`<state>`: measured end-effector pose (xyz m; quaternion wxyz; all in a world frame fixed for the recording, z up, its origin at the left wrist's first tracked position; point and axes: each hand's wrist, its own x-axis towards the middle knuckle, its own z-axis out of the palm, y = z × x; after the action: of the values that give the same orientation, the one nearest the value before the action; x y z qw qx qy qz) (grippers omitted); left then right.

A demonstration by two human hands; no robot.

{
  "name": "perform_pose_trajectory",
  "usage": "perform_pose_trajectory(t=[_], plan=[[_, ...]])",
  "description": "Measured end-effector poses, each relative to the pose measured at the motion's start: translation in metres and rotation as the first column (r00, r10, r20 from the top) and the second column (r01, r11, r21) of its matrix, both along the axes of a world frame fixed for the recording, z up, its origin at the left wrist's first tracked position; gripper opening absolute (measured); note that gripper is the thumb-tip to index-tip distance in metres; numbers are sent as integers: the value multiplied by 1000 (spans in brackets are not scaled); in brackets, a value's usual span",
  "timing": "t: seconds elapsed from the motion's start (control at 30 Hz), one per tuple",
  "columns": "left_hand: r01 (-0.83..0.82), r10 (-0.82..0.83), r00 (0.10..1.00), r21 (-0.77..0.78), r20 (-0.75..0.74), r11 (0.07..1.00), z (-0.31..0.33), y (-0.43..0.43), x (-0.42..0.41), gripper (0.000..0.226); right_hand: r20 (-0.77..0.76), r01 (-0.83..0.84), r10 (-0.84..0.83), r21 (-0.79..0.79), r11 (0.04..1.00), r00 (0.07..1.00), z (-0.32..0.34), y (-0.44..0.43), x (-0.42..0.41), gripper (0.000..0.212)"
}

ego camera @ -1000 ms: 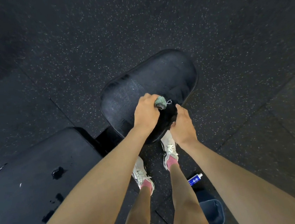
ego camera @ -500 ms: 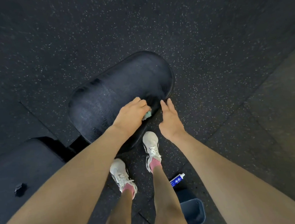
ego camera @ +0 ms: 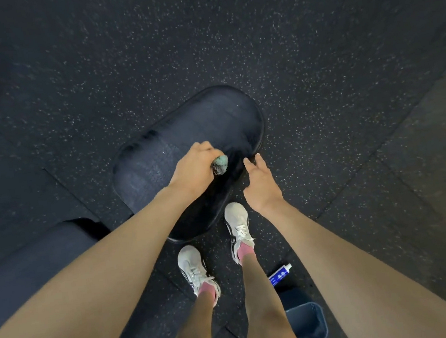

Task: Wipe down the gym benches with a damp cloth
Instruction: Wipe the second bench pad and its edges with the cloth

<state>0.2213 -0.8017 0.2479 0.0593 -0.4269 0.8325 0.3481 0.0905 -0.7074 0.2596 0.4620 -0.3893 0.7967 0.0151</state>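
A black padded bench seat (ego camera: pixel 211 123) with rounded ends lies below me, slanting from lower left to upper right. My left hand (ego camera: pixel 192 169) grips a balled-up green cloth (ego camera: pixel 220 164) and holds it on the pad's near right part. My right hand (ego camera: pixel 261 184) hovers just off the pad's right edge, fingers loosely spread and holding nothing. A second, larger black bench pad (ego camera: pixel 33 273) lies at the lower left, separated from the seat by a dark gap.
Speckled black rubber floor (ego camera: pixel 316 74) surrounds the bench. My two white shoes (ego camera: pixel 238 227) stand close to the seat's near edge. A blue-and-white tube (ego camera: pixel 279 275) lies on the floor behind my right foot, beside a dark blue bucket (ego camera: pixel 307 324).
My left hand with the cloth has moved over the seat pad, and more of the cloth now shows. My right hand has stayed beside the edge. The camera has shifted.
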Motion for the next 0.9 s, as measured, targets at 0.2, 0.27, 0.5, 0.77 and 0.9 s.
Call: perform_pose_trajectory(t=[0.2, 0.27, 0.5, 0.77, 0.9], plan=[[204, -188, 968, -84, 166, 975, -6, 20, -4, 39, -10, -47, 47, -7, 999, 999, 1, 2, -6, 71], [269, -254, 951, -65, 178, 961, -4, 30, 10, 40, -14, -65, 65, 2, 998, 998, 3, 0, -6, 69], [-185, 194, 981, 207, -27, 961, 5, 13, 34, 39, -113, -22, 15, -59, 998, 993, 12, -16, -11, 55], [-365, 364, 930, 19, 52, 931, 5, -43, -39, 29, -115, -77, 67, -79, 994, 991, 7, -44, -38, 66], [-299, 310, 950, -159, 47, 941, 3, -61, -81, 34, -97, -123, 115, -83, 989, 989, 0, -64, -50, 71]])
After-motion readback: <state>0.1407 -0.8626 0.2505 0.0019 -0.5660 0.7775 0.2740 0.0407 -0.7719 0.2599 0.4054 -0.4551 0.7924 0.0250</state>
